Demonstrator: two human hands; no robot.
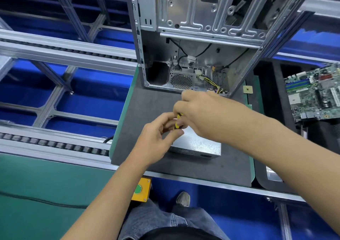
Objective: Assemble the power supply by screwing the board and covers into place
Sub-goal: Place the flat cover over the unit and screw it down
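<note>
A factory workstation seen from above. A dark grey mat (147,101) covers a green-edged work surface (128,92). To the left, aluminium conveyor rails (64,46) carry black roller chains (55,145), with an aluminium frame (55,101) crossing over blue flooring (88,107) below. A green bench top (46,184) lies in the near left corner, crossed by a black cable (36,202). A yellow button box (141,189) with a green push-button hangs at the bench edge. Lighting is even.
</note>
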